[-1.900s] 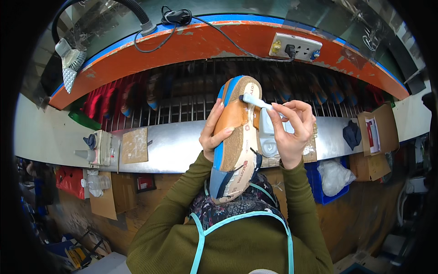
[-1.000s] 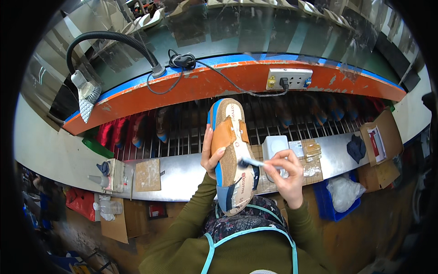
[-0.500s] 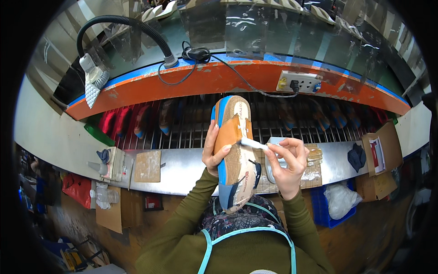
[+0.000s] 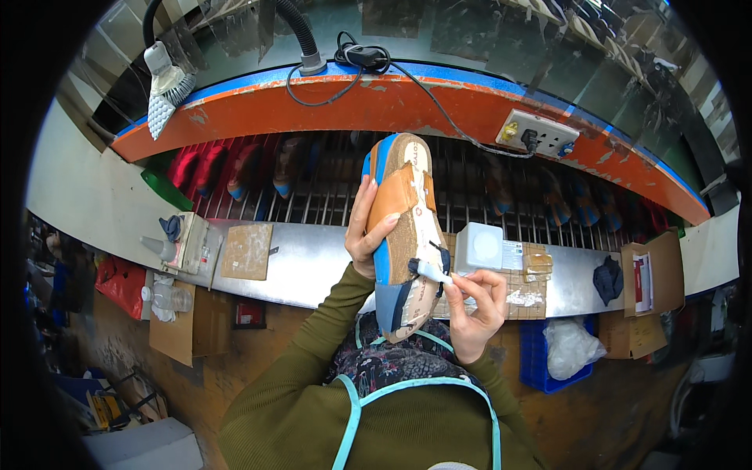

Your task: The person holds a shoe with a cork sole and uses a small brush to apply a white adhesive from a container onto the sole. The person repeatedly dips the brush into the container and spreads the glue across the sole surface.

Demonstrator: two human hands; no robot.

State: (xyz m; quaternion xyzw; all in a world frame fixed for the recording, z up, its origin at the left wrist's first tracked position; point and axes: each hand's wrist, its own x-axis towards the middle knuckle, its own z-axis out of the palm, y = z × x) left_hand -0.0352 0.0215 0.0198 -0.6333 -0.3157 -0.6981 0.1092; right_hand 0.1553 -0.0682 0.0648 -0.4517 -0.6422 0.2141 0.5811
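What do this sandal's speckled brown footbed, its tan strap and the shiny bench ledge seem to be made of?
Footbed: probably matte cork, going by its grainy brown speckle. Tan strap: leather or a synthetic lookalike, smooth with a slight sheen. Bench ledge: likely bare metal, smooth and silvery with bright reflections.

Shoe (image 4: 403,227) before the rack (image 4: 321,192), board (image 4: 247,252) to the left, carton (image 4: 666,272) to the right.

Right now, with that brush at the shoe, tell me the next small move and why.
Probably a short, light stroke of the brush by the right hand toward the near end of the shoe: its dark tip sits on the person's side of the brown strap, and the left hand grips the shoe's side.
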